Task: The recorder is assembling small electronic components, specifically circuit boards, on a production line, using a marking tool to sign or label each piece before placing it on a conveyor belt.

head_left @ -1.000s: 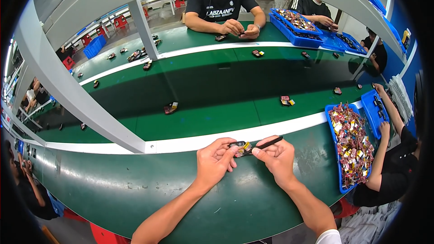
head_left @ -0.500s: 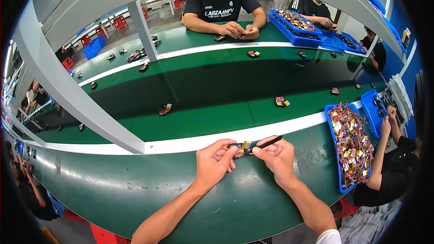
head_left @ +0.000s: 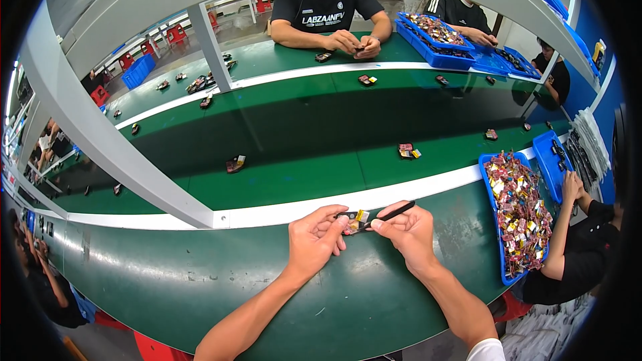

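Observation:
Just over the near edge of the belt, my left hand (head_left: 313, 241) is closed on a small black electronic part (head_left: 352, 220) with a yellow piece on it. Its fingers hide much of the part. In my right hand (head_left: 409, 234), pinched between thumb and fingers, is a pair of slim black tweezers (head_left: 399, 211). Their thin end points down and left against the part, though the exact contact is too small to tell. Both hands are close together above the green worktop (head_left: 221, 281).
On the green conveyor (head_left: 294, 184) lie several similar parts (head_left: 409, 152). A blue tray (head_left: 493, 207) heaped with small wired boards stands at my right, beside a co-worker's arms (head_left: 568, 217). A grey post (head_left: 120, 134) slants across the left. Another person (head_left: 328, 20) works opposite.
Parts on the conveyor have shifted slightly left. The co-worker's hands at the right have come lower and together. My hands and what they hold have barely moved.

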{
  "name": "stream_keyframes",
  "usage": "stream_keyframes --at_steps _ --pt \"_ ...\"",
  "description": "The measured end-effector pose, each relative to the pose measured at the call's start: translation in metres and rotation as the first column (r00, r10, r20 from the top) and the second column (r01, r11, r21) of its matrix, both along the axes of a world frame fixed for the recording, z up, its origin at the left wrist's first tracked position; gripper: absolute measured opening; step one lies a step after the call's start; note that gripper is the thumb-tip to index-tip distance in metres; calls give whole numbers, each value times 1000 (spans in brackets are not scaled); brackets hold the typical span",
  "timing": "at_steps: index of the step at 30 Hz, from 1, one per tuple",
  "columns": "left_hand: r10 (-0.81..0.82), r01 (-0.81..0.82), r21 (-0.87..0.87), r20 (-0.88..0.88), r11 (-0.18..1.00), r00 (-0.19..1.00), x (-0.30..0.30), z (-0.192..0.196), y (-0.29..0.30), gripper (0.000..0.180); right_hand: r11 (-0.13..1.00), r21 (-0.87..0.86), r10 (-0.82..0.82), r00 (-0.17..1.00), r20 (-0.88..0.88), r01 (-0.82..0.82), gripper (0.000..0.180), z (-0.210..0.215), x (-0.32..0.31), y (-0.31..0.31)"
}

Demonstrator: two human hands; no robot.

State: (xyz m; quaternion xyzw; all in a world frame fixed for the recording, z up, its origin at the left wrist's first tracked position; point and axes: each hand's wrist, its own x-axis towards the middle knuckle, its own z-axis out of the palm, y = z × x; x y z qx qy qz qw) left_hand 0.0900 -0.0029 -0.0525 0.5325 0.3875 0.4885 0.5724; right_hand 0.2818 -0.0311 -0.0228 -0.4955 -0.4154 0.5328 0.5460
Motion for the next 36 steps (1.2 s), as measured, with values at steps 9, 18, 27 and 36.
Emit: stream_keyframes --at_steps 9,18,27,36 --pt "-190 195 -30 129 980 973 -10 -3 8 31 998 53 -27 997 -68 31 17 -1 0 -3" --pt "-288 295 -19 159 955 944 -15 -2 10 38 994 98 -29 992 -127 42 18 -5 1 -4" --pt "-278 284 -8 179 959 944 -15 1 11 36 991 124 -31 991 -133 48 18 -7 1 -3" --pt "-246 252 -12 170 968 954 -13 -1 11 34 932 354 -114 991 67 83 15 -16 -9 -7"
